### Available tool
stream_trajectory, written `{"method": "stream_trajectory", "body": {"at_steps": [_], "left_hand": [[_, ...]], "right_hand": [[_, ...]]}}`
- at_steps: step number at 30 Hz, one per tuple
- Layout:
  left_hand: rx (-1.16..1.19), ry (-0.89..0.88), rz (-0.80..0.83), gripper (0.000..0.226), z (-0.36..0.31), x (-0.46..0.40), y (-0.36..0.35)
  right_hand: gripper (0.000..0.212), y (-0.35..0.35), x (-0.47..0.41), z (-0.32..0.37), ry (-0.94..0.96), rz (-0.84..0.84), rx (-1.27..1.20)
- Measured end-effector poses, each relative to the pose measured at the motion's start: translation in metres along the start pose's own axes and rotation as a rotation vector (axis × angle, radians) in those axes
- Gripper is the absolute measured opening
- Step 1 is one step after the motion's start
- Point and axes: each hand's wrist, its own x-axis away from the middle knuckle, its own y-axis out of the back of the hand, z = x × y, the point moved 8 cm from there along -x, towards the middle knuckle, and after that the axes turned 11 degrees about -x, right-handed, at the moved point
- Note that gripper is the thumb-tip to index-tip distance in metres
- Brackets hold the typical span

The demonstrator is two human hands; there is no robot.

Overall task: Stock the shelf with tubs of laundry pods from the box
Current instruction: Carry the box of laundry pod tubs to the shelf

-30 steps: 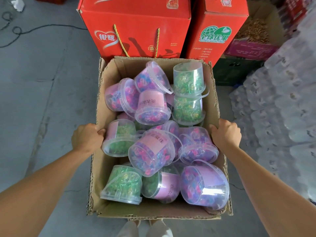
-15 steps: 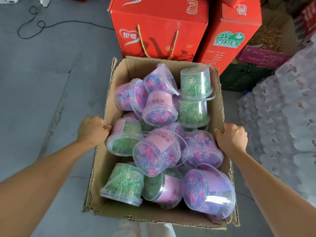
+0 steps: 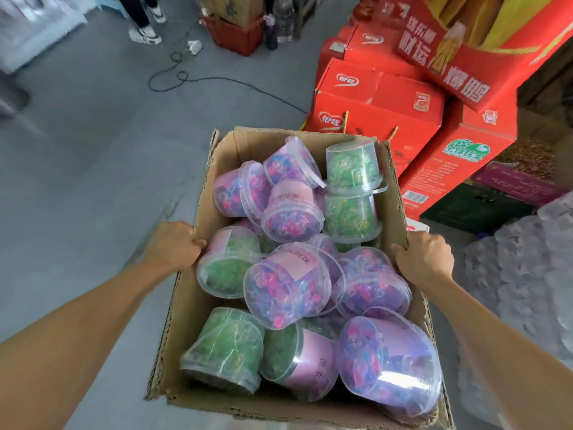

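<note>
Grey concrete floor (image 3: 93,156) runs past stacked red cartons (image 3: 376,119) and shrink-wrapped bottle packs (image 3: 527,274) on the right, with no shelf in sight. Between the person's arms sits an open cardboard box (image 3: 393,193), heaped with clear tubs of laundry pods (image 3: 288,283), some green, some pink and blue, lying at all angles. The left hand (image 3: 173,246) grips the box's left wall, fingers curled over the rim; the right hand (image 3: 423,256) grips the right wall likewise. So loaded, the box is probably heavy and its thin walls may buckle, so a hold under the base would be safer. Each tub looks light, rigid and slick; best taken around the lid rim.
</note>
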Motion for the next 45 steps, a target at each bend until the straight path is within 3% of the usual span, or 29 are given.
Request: {"method": "stream_trajectory", "body": {"at_steps": [9,23,32,45], "left_hand": [[0.093,0.121,-0.035,0.038,0.121,-0.013,0.043],[0.128,0.176,-0.042,0.034,0.272,-0.140,0.132],[0.083,0.155,-0.070,0.041,0.276,-0.271,0.193],[0.101,0.147,-0.043,0.037,0.220,-0.519,0.286]], "right_hand": [[0.028,-0.010,-0.003,0.147,0.184,0.034,0.023],[0.029,-0.041,-0.052,0.371,0.267,0.013,0.022],[0.026,-0.047,-0.163,0.459,0.258,0.002,-0.024],[0.026,-0.035,-0.387,0.556,0.199,0.011,-0.025]]}}
